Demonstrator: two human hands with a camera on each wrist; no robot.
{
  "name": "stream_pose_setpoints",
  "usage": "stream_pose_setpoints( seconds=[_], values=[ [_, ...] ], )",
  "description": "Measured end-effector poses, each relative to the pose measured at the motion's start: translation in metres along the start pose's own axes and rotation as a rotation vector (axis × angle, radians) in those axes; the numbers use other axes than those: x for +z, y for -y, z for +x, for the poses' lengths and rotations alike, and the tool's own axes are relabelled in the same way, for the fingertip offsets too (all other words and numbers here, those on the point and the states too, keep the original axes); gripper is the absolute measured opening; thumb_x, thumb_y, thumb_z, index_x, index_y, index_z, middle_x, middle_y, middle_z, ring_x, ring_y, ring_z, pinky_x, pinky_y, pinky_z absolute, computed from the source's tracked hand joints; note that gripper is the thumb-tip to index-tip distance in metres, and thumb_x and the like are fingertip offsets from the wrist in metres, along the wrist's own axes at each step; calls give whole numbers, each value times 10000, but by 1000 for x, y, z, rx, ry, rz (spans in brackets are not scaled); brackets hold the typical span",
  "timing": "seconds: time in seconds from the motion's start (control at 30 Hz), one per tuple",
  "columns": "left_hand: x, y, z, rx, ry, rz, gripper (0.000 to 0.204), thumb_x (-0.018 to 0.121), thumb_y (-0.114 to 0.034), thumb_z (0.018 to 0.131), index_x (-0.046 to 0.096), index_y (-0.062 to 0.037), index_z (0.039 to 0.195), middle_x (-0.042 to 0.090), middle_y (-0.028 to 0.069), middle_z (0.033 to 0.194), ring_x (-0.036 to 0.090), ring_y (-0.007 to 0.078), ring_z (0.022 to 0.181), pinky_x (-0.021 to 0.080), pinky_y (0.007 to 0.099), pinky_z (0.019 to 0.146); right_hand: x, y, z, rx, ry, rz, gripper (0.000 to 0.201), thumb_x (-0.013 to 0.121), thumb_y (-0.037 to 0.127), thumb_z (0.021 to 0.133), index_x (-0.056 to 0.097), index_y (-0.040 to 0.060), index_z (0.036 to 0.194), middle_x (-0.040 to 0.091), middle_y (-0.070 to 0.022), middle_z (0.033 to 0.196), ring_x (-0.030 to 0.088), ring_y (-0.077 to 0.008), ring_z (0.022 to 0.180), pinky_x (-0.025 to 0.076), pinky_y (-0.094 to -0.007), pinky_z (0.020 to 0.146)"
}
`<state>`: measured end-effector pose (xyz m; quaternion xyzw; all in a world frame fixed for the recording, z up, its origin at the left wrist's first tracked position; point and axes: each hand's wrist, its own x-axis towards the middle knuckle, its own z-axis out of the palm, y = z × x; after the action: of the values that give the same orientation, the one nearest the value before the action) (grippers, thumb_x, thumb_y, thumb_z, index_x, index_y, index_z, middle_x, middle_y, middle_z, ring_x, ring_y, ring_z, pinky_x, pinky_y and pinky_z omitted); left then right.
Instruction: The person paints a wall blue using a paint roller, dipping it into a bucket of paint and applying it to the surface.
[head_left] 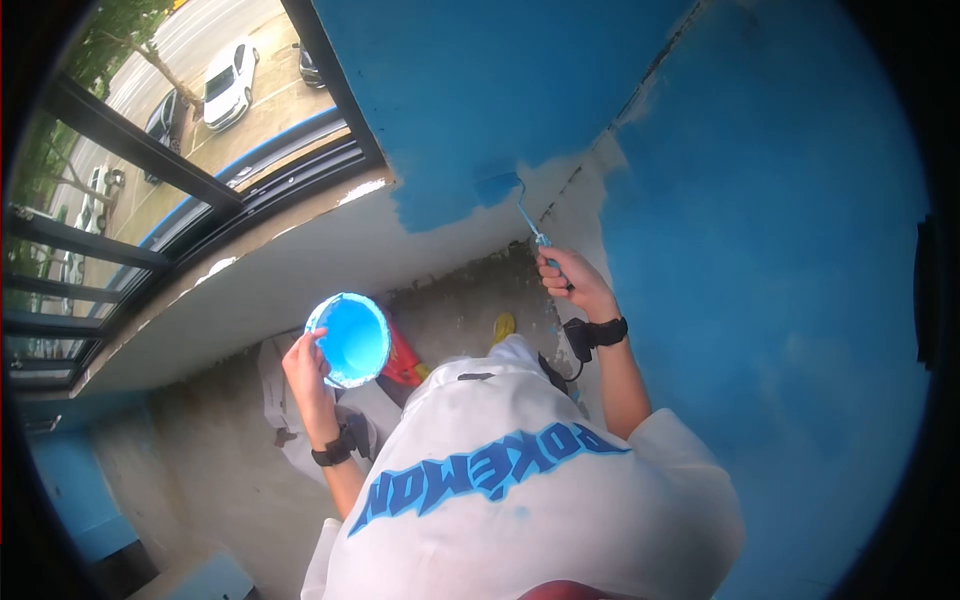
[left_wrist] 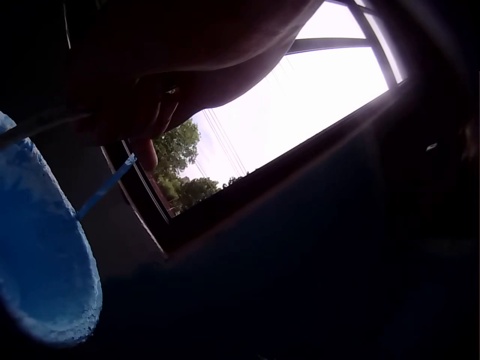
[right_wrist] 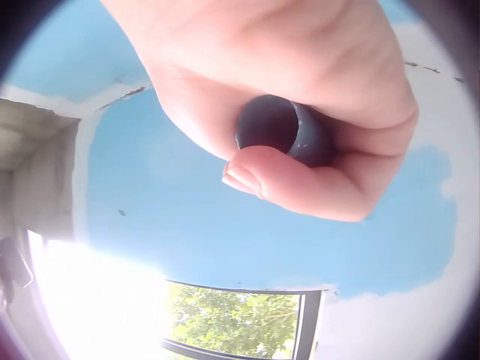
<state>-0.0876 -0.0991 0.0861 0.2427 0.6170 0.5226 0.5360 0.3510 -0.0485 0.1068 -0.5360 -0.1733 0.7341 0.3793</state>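
The left hand (head_left: pixel 306 372) grips the rim side of a paint-coated bucket (head_left: pixel 357 338), blue inside. In the dark left wrist view, the bucket (left_wrist: pixel 52 247) is at the left edge, near the shadowed left hand (left_wrist: pixel 142 105). The right hand (head_left: pixel 575 278) curls round the handle of a paint roller (head_left: pixel 528 217), whose head lies on the wall at the lower border of the blue paint (head_left: pixel 440 205). In the right wrist view, the fingers of the right hand (right_wrist: pixel 300 97) wrap the dark handle end (right_wrist: pixel 270 124).
A dark-framed window (head_left: pixel 200 185) fills the upper left, with parked cars outside. Blue wall (head_left: pixel 760 250) stands close on the right, meeting the other wall at a cracked corner. Below is bare grey concrete (head_left: pixel 200 440); a yellow shoe (head_left: pixel 503 326) shows past the white shirt (head_left: pixel 560 510).
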Motion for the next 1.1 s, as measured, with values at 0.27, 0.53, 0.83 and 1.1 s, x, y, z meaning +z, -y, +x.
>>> stream_pose_setpoints(
  seconds=[0.27,0.53,0.83,1.1],
  values=[
    [7,-10,4,15,21,-22,252,525,-188,965,674,12,927,310,-96,542,248,2,444,178,195,415,28,21,-7,-70,89,-16,237,532,244,956,472,82,793,389,59,562,361,-34,423,271,-216,357],
    [10,-5,-2,159,-97,-124,267,526,-186,963,679,25,908,323,-91,534,246,3,444,168,200,413,-10,-18,90,-35,-10,-102,251,551,234,936,455,87,756,386,44,565,356,-61,416,261,-230,353],
    [25,2,-25,238,-209,-144,262,504,-152,964,673,46,930,318,-86,545,255,8,457,168,215,429,-79,-94,257,158,-121,23,253,476,186,967,395,118,737,344,39,563,340,-75,450,269,-230,382],
    [35,2,-15,206,-162,-108,264,499,-152,964,675,43,934,321,-85,552,259,5,462,182,200,424,-100,-80,226,149,-47,125,212,557,213,932,454,107,781,375,48,586,347,-49,465,252,-209,393]
  ],
)
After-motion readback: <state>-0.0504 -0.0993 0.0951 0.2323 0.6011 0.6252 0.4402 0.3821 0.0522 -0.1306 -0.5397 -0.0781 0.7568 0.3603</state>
